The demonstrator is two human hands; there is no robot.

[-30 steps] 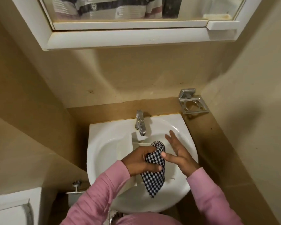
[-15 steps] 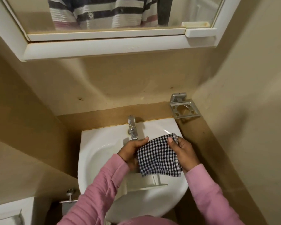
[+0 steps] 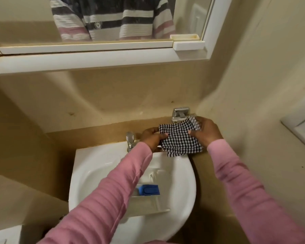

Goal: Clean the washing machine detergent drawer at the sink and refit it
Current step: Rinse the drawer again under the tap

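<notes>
We pinch the checked cloth [image 3: 180, 140] in left hand [image 3: 151, 138] and right hand [image 3: 207, 132]; drape it squarely over the metal holder [image 3: 180, 112], clear of the drawer [image 3: 148, 192].

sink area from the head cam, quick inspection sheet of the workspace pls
surface: white sink, tap at its back edge; no running water seen
job's things: detergent drawer lies in the basin, its blue insert facing up; checked cloth held spread above the sink's back right corner
clutter: nothing seen
hands: left hand and right hand each grip an edge of the checked cloth
cables: nothing seen
surroundings: metal holder on the wall just behind the cloth, contact cannot be told; mirror cabinet above, striped garment reflected in it
</notes>
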